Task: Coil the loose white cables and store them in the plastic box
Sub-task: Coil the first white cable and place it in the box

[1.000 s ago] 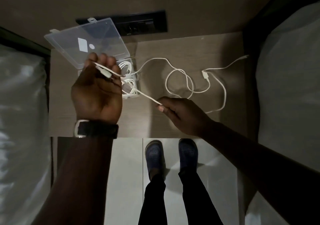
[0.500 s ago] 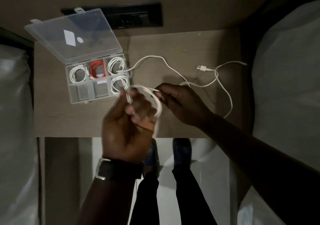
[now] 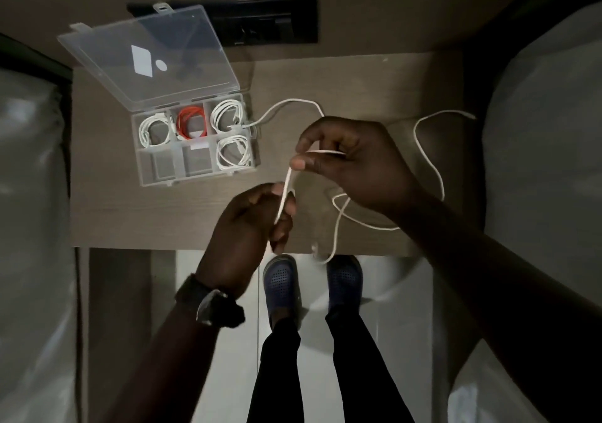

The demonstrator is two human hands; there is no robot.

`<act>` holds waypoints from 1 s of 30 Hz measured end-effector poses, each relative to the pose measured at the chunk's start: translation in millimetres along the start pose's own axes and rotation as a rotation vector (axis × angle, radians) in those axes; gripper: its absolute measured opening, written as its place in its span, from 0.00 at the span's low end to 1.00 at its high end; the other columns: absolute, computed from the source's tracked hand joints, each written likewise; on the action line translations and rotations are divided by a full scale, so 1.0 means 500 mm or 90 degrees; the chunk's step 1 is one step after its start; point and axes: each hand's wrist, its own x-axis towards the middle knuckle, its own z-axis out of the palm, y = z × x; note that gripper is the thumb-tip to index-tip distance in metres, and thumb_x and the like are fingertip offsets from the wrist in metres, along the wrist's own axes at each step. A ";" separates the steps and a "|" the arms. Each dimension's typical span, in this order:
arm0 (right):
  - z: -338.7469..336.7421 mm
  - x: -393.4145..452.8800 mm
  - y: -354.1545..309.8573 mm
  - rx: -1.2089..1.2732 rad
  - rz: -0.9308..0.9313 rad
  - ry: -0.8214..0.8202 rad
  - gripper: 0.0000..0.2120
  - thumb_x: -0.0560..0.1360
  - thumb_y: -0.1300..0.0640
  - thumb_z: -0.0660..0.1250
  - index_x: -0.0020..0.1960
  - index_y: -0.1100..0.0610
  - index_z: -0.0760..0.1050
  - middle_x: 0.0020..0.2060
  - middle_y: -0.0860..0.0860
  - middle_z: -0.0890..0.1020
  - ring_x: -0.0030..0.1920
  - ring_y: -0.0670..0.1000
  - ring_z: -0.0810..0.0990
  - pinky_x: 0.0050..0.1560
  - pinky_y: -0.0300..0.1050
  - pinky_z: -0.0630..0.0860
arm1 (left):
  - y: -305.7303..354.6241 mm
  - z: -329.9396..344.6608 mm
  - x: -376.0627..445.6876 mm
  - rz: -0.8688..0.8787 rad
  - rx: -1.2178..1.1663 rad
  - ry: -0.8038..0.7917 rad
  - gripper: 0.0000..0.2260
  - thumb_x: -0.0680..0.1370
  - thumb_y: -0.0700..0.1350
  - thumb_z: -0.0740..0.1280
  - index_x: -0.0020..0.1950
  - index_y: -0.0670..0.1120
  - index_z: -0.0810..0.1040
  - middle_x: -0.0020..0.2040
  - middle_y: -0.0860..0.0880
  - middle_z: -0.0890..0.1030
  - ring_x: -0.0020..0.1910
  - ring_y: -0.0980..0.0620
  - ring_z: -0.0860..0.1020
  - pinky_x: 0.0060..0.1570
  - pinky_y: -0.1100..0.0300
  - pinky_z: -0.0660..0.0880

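A clear plastic box (image 3: pixel 147 175) with its lid (image 3: pixel 153 54) open stands at the table's left. Three compartments hold coiled white cables (image 3: pixel 228 115) and one holds a red cable (image 3: pixel 192 122). My left hand (image 3: pixel 250 224) is shut on a loose white cable (image 3: pixel 285 194) near the table's front edge. My right hand (image 3: pixel 351 159) pinches the same cable higher up, to the right of the box. The cable's slack loops under my right hand (image 3: pixel 338 227) and hangs over the front edge. Another white strand (image 3: pixel 436 168) curves along the table's right side.
The small wooden table (image 3: pixel 358 77) sits between two white beds (image 3: pixel 29 194). A black socket panel (image 3: pixel 260 22) is on the wall behind the box. A white cable end (image 3: pixel 283 106) runs from the box's right edge toward my right hand. My feet in dark shoes (image 3: pixel 281 279) stand below.
My left hand went from the box to the table's front edge. My right hand rose and moved back, stretching the cable between both hands. The slack on the right has been drawn in.
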 end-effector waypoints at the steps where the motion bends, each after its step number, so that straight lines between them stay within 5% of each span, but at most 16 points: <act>1: 0.004 -0.001 0.011 0.021 0.034 0.018 0.10 0.70 0.47 0.75 0.42 0.53 0.80 0.27 0.45 0.73 0.29 0.42 0.71 0.34 0.43 0.69 | 0.002 0.008 -0.008 -0.049 -0.128 0.011 0.17 0.81 0.51 0.59 0.35 0.47 0.77 0.28 0.48 0.68 0.24 0.53 0.63 0.25 0.63 0.62; 5: 0.050 -0.043 0.027 0.017 0.042 -0.026 0.12 0.78 0.49 0.66 0.42 0.56 0.80 0.31 0.49 0.79 0.35 0.41 0.75 0.40 0.47 0.74 | 0.014 0.020 -0.025 -0.024 -0.630 -0.125 0.17 0.83 0.54 0.53 0.41 0.47 0.74 0.26 0.55 0.67 0.24 0.58 0.64 0.31 0.62 0.57; 8: 0.087 -0.117 0.025 -0.060 0.070 -0.108 0.11 0.81 0.50 0.62 0.51 0.52 0.82 0.40 0.44 0.84 0.42 0.39 0.80 0.47 0.44 0.77 | 0.016 -0.012 -0.002 0.070 -0.724 0.005 0.16 0.84 0.51 0.51 0.44 0.48 0.72 0.30 0.54 0.70 0.30 0.57 0.67 0.37 0.64 0.65; 10: 0.104 -0.182 0.022 -0.098 0.087 -0.156 0.10 0.82 0.53 0.62 0.59 0.51 0.81 0.46 0.41 0.84 0.44 0.34 0.79 0.49 0.41 0.76 | 0.006 -0.032 0.015 0.082 -0.565 0.165 0.16 0.84 0.48 0.53 0.42 0.48 0.75 0.31 0.54 0.73 0.31 0.56 0.70 0.36 0.65 0.70; 12: 0.107 -0.231 0.013 -0.123 0.072 -0.208 0.12 0.83 0.53 0.62 0.63 0.51 0.78 0.51 0.38 0.82 0.48 0.34 0.77 0.52 0.38 0.74 | -0.019 -0.037 0.020 0.113 -0.174 0.256 0.15 0.84 0.44 0.55 0.41 0.45 0.76 0.31 0.52 0.77 0.30 0.55 0.74 0.34 0.68 0.72; 14: 0.092 -0.246 0.002 -0.162 0.051 -0.234 0.13 0.83 0.50 0.59 0.63 0.47 0.77 0.53 0.40 0.83 0.53 0.38 0.79 0.55 0.42 0.76 | -0.056 -0.021 0.001 0.142 0.237 0.134 0.12 0.83 0.45 0.57 0.43 0.43 0.73 0.31 0.53 0.78 0.30 0.58 0.75 0.36 0.71 0.71; 16: 0.064 -0.234 -0.006 -0.148 0.058 -0.177 0.12 0.80 0.48 0.60 0.59 0.45 0.79 0.54 0.41 0.84 0.54 0.39 0.81 0.57 0.44 0.77 | -0.092 0.000 -0.031 0.103 0.399 -0.013 0.12 0.81 0.49 0.57 0.42 0.46 0.71 0.30 0.54 0.77 0.30 0.59 0.76 0.35 0.68 0.69; 18: 0.031 -0.209 -0.005 -0.065 0.101 -0.085 0.08 0.75 0.47 0.66 0.51 0.47 0.81 0.48 0.42 0.85 0.50 0.41 0.83 0.52 0.45 0.79 | -0.102 0.028 -0.063 -0.025 0.217 -0.094 0.16 0.82 0.50 0.57 0.40 0.45 0.76 0.27 0.52 0.75 0.25 0.55 0.73 0.32 0.63 0.68; 21: 0.004 -0.171 0.014 0.005 0.150 -0.003 0.03 0.72 0.50 0.73 0.45 0.49 0.82 0.43 0.44 0.84 0.46 0.45 0.84 0.49 0.44 0.80 | -0.085 0.053 -0.086 -0.166 -0.140 -0.035 0.22 0.78 0.60 0.59 0.36 0.44 0.78 0.27 0.46 0.65 0.22 0.54 0.62 0.26 0.60 0.56; 24: 0.023 -0.165 0.029 0.097 0.192 0.013 0.03 0.76 0.59 0.71 0.48 0.53 0.84 0.40 0.43 0.84 0.44 0.40 0.82 0.48 0.35 0.77 | -0.054 0.069 -0.086 -0.147 -0.450 -0.031 0.21 0.79 0.59 0.60 0.38 0.44 0.77 0.22 0.52 0.64 0.20 0.57 0.59 0.32 0.60 0.52; 26: 0.054 -0.185 0.029 0.085 0.254 -0.030 0.06 0.79 0.61 0.67 0.50 0.55 0.83 0.39 0.44 0.83 0.41 0.39 0.80 0.47 0.37 0.75 | -0.033 0.075 -0.078 -0.106 -0.626 -0.033 0.19 0.81 0.57 0.57 0.42 0.45 0.76 0.23 0.54 0.66 0.22 0.57 0.63 0.31 0.64 0.63; 30: 0.113 -0.250 -0.002 -0.064 0.269 -0.182 0.13 0.83 0.56 0.60 0.65 0.51 0.77 0.46 0.38 0.76 0.42 0.32 0.74 0.52 0.32 0.66 | -0.018 0.068 -0.050 -0.052 -0.616 0.074 0.16 0.83 0.52 0.53 0.46 0.45 0.75 0.29 0.52 0.68 0.27 0.57 0.68 0.35 0.63 0.67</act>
